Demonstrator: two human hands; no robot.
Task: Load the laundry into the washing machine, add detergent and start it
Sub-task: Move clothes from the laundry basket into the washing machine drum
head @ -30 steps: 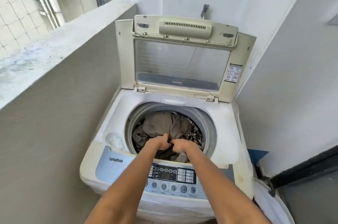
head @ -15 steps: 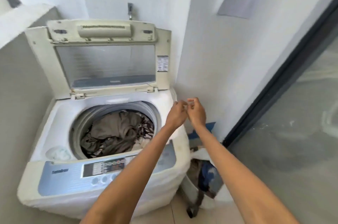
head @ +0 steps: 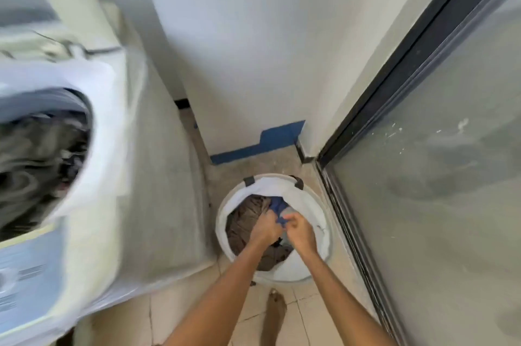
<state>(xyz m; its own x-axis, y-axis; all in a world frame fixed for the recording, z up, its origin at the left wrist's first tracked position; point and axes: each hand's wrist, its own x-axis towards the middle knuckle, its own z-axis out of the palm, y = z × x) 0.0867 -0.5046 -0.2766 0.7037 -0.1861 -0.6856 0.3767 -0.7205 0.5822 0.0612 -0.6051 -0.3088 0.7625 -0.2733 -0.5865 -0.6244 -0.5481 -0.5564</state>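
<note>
Tiled floor (head: 304,314) bears washing machine (head: 93,176) and white laundry basket (head: 318,210).

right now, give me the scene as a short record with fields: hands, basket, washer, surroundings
left hand: in the laundry basket, gripping clothes
right hand: in the basket, pinching a blue garment
basket: white, round, on the tiled floor, brown clothes inside
washing machine: left of the basket, drum holds clothes, blurred
surroundings: glass door on the right
</note>
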